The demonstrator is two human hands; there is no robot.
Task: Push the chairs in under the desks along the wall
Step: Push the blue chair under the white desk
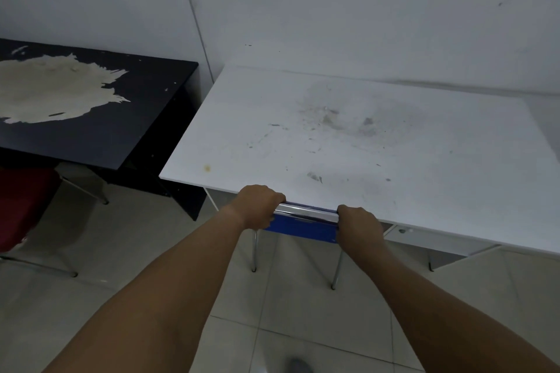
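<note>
Two hands wrap the chrome top rail [306,211] of a blue chair [300,227]. Left hand [257,206] and right hand [359,225] are both curled closed over the rail, one at each end, knuckles up; fingertips are hidden on the far side of the bar.

Between the hands: a bare stretch of rail, with the blue backrest panel showing just below it. Rail's long axis runs from one hand to the other, parallel to the near edge of the white desk [363,136]. Chair therefore faces away from the person, toward the wall [333,9]; seat is hidden under the desktop.

Directly beyond the knuckles: desk edge, touching or nearly touching the rail; cannot tell which. Below the hands: two chrome rear legs [254,251] stand on the tiled floor [303,312], just outside the desk's footprint.

Step in hand (judgement): final part of the push on this chair. It looks essentially home, backrest up against the desk front. Little or no travel left.

Next move calls for: release both grips, step toward the left hand's side. Well out past that hand, a dark red chair [24,206] sits beside the black desk [91,100], its seat largely outside the desktop edge. It needs the same grip on its back and a straight push toward the wall, legs kept clear of the desk's side panel.
</note>
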